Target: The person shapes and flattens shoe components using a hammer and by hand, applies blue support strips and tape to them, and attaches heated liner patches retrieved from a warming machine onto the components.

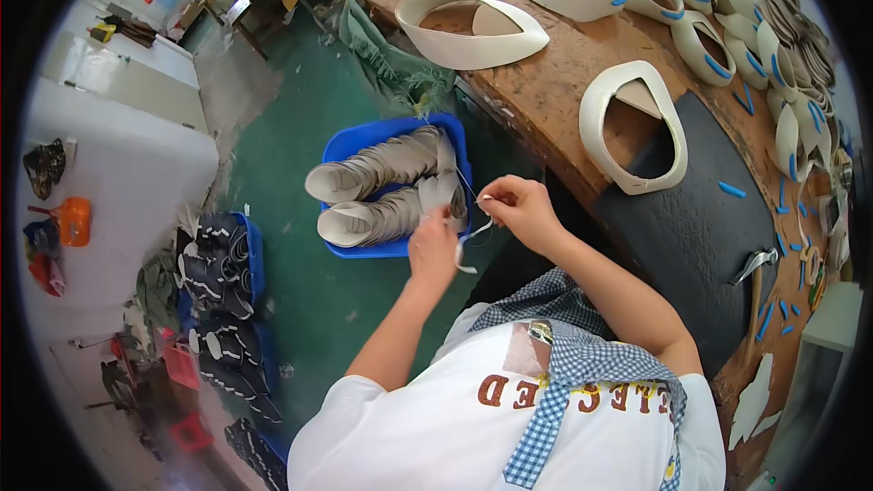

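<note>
My right hand [523, 211] is pinched on the end of a thin white strip [465, 255], which curls down between my hands. A fine thread runs from near its fingertips up toward the blue basket. Left of it is my left hand [433, 244], its fingers curled and smeared by motion; whether it holds anything is unclear. Both hands are at the right side of the blue basket [364, 252]. Inside it lie two long stacks of beige curved pieces [391, 164], with more beige pieces across their right ends.
A wooden table [536, 95] on the right carries beige loops [634, 184], a black mat [677, 245], blue strips [731, 190] and metal snips [757, 264]. Green cloth [382, 55] hangs beside its edge. Blue bins [255, 259] with dark pieces stand left on the green floor.
</note>
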`<action>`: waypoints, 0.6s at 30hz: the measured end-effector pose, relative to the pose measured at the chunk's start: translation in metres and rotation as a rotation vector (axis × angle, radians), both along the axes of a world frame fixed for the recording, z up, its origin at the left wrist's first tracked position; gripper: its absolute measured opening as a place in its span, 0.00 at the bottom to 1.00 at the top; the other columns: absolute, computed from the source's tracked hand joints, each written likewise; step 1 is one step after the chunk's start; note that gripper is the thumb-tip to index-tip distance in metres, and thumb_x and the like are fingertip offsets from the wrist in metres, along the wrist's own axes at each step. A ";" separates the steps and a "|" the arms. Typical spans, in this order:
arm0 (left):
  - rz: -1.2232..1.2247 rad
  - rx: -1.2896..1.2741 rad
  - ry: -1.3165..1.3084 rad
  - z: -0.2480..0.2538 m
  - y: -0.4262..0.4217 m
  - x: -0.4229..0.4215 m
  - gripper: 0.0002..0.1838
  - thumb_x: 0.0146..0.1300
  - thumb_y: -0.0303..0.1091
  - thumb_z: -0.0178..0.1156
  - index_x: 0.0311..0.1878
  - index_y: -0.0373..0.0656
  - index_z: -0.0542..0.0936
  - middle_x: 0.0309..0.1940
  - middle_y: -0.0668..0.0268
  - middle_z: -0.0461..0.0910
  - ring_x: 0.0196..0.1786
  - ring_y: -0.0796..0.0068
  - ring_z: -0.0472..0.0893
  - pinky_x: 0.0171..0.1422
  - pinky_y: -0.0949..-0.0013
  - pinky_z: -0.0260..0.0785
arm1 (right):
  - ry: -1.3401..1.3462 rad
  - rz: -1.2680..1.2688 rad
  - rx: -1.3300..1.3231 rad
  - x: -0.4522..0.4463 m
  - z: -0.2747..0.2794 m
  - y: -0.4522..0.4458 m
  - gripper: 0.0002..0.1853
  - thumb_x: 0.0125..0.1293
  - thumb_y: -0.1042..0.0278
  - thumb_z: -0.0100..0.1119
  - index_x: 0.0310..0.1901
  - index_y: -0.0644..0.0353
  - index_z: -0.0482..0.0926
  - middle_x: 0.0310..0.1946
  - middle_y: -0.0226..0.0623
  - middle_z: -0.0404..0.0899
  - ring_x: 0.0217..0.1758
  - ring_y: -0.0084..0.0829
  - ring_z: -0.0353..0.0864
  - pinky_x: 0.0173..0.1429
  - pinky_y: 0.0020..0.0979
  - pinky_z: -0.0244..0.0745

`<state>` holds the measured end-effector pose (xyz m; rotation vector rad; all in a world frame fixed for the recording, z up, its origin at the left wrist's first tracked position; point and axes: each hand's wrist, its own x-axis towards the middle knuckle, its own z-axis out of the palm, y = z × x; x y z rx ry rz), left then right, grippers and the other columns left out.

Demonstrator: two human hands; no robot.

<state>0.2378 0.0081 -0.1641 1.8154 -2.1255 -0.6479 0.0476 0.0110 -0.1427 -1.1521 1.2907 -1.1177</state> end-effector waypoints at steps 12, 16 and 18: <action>-0.061 0.195 0.726 -0.043 -0.042 -0.044 0.17 0.71 0.34 0.58 0.59 0.35 0.75 0.40 0.51 0.85 0.41 0.58 0.87 0.45 0.61 0.78 | -0.223 0.027 0.104 0.001 0.024 0.008 0.05 0.64 0.74 0.69 0.38 0.65 0.83 0.32 0.31 0.81 0.31 0.17 0.80 0.37 0.22 0.77; -0.067 0.189 0.354 -0.011 -0.031 -0.050 0.13 0.69 0.32 0.58 0.55 0.41 0.79 0.38 0.49 0.84 0.44 0.46 0.84 0.48 0.52 0.75 | -0.411 -0.137 -0.024 -0.012 0.043 0.010 0.04 0.68 0.75 0.64 0.40 0.66 0.81 0.30 0.30 0.81 0.30 0.17 0.81 0.35 0.21 0.77; -0.013 0.031 0.351 -0.032 -0.029 -0.031 0.15 0.68 0.30 0.57 0.57 0.42 0.78 0.39 0.51 0.85 0.44 0.46 0.84 0.49 0.51 0.75 | -0.274 -0.259 -0.177 -0.025 0.068 0.015 0.02 0.69 0.79 0.61 0.41 0.67 0.81 0.32 0.31 0.80 0.31 0.20 0.81 0.36 0.23 0.78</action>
